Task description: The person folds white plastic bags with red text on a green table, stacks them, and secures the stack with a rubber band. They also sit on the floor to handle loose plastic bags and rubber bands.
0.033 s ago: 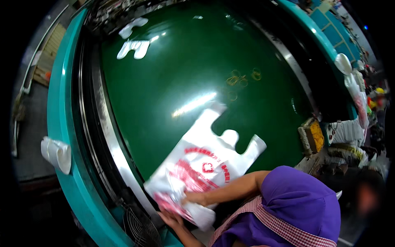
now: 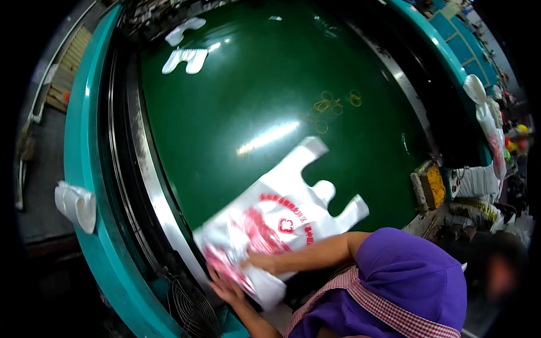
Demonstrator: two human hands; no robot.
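A white plastic T-shirt bag (image 2: 293, 194) with red print lies slanted across the near part of the green table, its handles pointing away to the right. I cannot tell whether it is one bag or a thin stack. Its near end is crumpled and folded over. My right hand (image 2: 258, 262) reaches in from the right and grips the bag at this fold, its fingertips partly hidden in the plastic. Against the folded end's left edge, my left hand (image 2: 227, 290) rests with its fingers stretched out, somewhat blurred.
Metal rails (image 2: 149, 174) border the green table (image 2: 242, 96). Rubber bands (image 2: 327, 104) lie mid-table, and white plastic pieces (image 2: 186, 59) lie far left. A box of yellow material (image 2: 434, 186) stands at right. A white roll (image 2: 76, 205) sits on the teal frame (image 2: 84, 141).
Both my hands have shifted slightly left and away from me with the folded end. The bag's handle end has swung a little to the right.
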